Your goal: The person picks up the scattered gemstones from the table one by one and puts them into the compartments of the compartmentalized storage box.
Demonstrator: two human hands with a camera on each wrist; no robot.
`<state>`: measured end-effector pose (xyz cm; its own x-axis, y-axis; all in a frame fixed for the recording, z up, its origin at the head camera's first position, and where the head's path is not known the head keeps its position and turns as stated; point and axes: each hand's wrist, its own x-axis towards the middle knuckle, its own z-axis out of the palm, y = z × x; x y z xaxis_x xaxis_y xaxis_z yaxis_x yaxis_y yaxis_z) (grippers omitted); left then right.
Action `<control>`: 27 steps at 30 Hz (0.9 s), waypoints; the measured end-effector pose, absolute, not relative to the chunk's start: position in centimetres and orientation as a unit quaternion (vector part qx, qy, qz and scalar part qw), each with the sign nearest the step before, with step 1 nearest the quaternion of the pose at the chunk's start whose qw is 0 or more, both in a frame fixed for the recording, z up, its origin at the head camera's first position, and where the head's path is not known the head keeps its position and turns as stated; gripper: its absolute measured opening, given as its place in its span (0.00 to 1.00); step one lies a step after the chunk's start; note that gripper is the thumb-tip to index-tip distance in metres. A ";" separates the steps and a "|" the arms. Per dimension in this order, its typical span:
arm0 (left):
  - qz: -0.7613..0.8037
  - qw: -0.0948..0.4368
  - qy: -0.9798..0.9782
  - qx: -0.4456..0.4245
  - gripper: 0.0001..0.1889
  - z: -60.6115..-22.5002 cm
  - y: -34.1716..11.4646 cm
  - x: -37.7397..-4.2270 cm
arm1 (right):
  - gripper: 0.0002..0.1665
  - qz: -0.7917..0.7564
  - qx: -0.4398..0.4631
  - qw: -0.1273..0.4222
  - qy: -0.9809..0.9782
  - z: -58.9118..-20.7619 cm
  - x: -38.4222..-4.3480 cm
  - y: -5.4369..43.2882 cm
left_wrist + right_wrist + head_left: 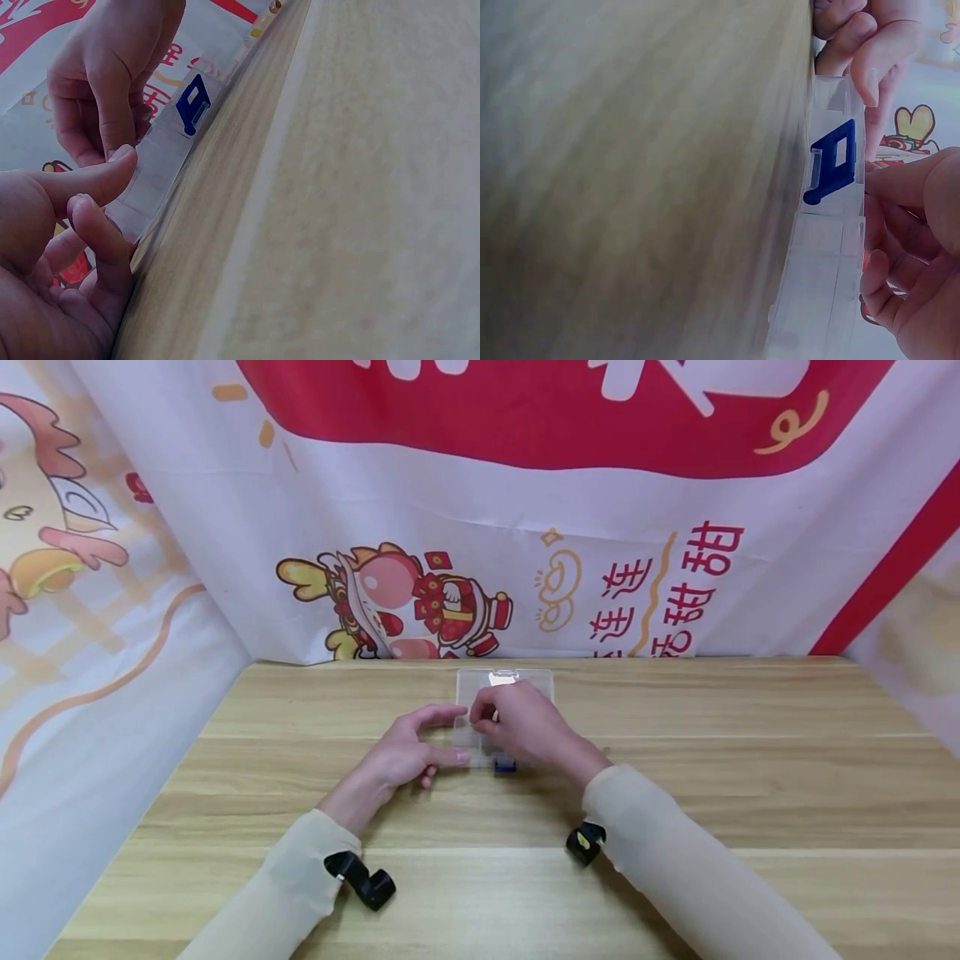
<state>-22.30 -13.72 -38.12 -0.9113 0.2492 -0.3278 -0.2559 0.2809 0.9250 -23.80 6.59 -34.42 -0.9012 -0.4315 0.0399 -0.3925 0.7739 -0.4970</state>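
Observation:
A clear plastic box (542, 687) with compartments lies on the table, a blue latch (506, 767) on its near side. In the right wrist view the latch (837, 161) stands out against the transparent wall. At the box's left end is my left hand (401, 753), thumb and index finger extended and spread, tips at the rim, other fingers bent. My right hand (525, 718) reaches over the box from the right, thumb and index finger brought together low over its left part. I cannot tell what is between these fingertips.
The wooden table (480, 877) ends at a printed cloth (450, 493) behind the box. Another cloth (97, 718) hangs at the left. Black wrist cameras (363, 881) sit on both sleeves. Small yellow-orange bits (256, 33) show past the box's far end in the left wrist view.

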 end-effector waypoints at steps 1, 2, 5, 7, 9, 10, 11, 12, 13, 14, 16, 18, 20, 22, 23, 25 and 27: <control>0.600 0.210 0.772 -0.002 0.36 -38.1 -13.7 -22.3 | 0.04 -0.250 -0.220 0.037 0.942 -34.4 -23.8 6.6; 0.601 0.210 0.771 -0.001 0.36 -38.2 -13.7 -22.3 | 0.05 -0.246 -0.222 0.036 0.943 -34.5 -23.8 6.6; 0.602 0.211 0.770 0.002 0.36 -38.2 -13.7 -22.3 | 0.05 -0.235 -0.236 0.026 0.943 -34.4 -23.8 6.6; 0.601 0.211 0.771 0.003 0.36 -38.2 -13.7 -22.3 | 0.05 -0.227 -0.246 0.018 0.942 -34.4 -23.8 6.5; 0.600 0.210 0.772 0.005 0.37 -38.2 -13.8 -22.3 | 0.06 -0.218 -0.257 0.010 0.941 -34.4 -23.8 6.4; 0.600 0.210 0.772 0.004 0.37 -38.2 -13.8 -22.3 | 0.06 -0.214 -0.260 0.008 0.942 -34.4 -23.8 6.4; 0.599 0.209 0.773 0.004 0.37 -38.2 -13.8 -22.2 | 0.06 -0.211 -0.262 0.006 0.942 -34.4 -23.8 6.4; 0.599 0.208 0.773 0.005 0.37 -38.2 -13.8 -22.2 | 0.06 -0.208 -0.264 0.004 0.942 -34.4 -23.8 6.3; 0.599 0.207 0.774 0.005 0.37 -38.2 -13.8 -22.2 | 0.06 -0.206 -0.266 0.004 0.942 -34.4 -23.9 6.3; 0.599 0.205 0.774 0.007 0.37 -38.2 -13.8 -22.2 | 0.06 -0.204 -0.268 0.003 0.942 -34.5 -23.8 6.3; 0.600 0.203 0.774 0.008 0.37 -38.2 -13.8 -22.2 | 0.06 -0.204 -0.269 0.004 0.941 -34.4 -23.8 6.3; 0.601 0.202 0.773 0.010 0.36 -38.3 -13.8 -22.2 | 0.07 -0.205 -0.268 0.006 0.941 -34.4 -23.8 6.2; 0.601 0.202 0.773 0.010 0.37 -38.3 -13.8 -22.2 | 0.07 -0.203 -0.269 0.006 0.941 -34.5 -23.7 6.3; 0.601 0.203 0.773 0.008 0.37 -38.3 -13.8 -22.2 | 0.07 -0.202 -0.269 0.006 0.942 -34.5 -23.7 6.3; 0.601 0.204 0.773 0.007 0.37 -38.4 -13.8 -22.2 | 0.07 -0.201 -0.270 0.005 0.942 -34.6 -23.8 6.3; 0.601 0.203 0.773 0.006 0.37 -38.4 -13.8 -22.2 | 0.07 -0.200 -0.271 0.004 0.942 -34.6 -23.8 6.3; 0.601 0.203 0.773 0.007 0.37 -38.4 -13.8 -22.2 | 0.07 -0.199 -0.272 0.003 0.941 -34.6 -23.8 6.3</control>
